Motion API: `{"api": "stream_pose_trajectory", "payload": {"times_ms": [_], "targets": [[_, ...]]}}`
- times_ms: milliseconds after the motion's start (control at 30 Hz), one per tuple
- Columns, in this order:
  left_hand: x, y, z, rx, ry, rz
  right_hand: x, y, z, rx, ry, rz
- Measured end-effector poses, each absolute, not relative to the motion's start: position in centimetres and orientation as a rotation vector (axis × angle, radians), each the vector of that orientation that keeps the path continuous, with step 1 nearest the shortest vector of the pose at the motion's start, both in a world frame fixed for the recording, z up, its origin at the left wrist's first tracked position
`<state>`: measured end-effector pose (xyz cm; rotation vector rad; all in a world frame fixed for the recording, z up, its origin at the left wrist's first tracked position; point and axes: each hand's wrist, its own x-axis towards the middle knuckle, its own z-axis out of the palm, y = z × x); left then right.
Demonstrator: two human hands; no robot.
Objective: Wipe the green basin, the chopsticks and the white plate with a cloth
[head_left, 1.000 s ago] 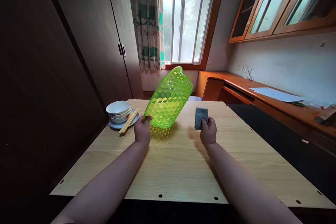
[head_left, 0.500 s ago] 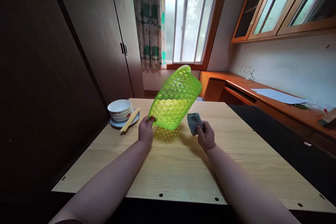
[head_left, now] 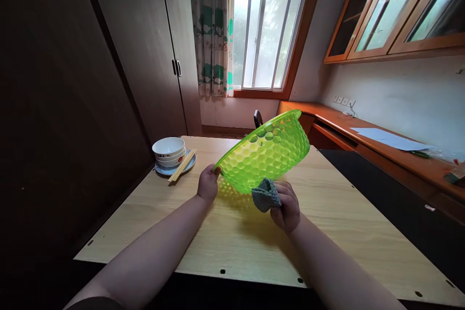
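Basin check: your left hand pinches rim of translucent green dimpled plastic basin, held tilted above light wooden table, near edge low, far edge raised. Your right hand clenched around folded grey-blue cloth, pressed against basin's underside. Stacked white bowls on blue plate, wooden chopsticks across it, well left.

Home room, curtained window, tall wardrobe, wall cupboards, stacked bowls on table
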<state>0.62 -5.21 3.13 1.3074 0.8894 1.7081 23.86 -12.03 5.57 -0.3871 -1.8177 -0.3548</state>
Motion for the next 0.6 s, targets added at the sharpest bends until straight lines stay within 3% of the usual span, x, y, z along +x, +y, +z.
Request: {"api": "stream_pose_trajectory", "payload": {"times_ms": [367,600], "targets": [[-0.4,-5.9,3.3,1.683,0.95,1.612,22.6,-10.3,13.8,-0.985,-1.521,-0.502],[-0.4,-6.3,3.6,1.89,1.204,1.639,22.2,-8.0,16.5,-0.87,-1.592,-0.559]]}}
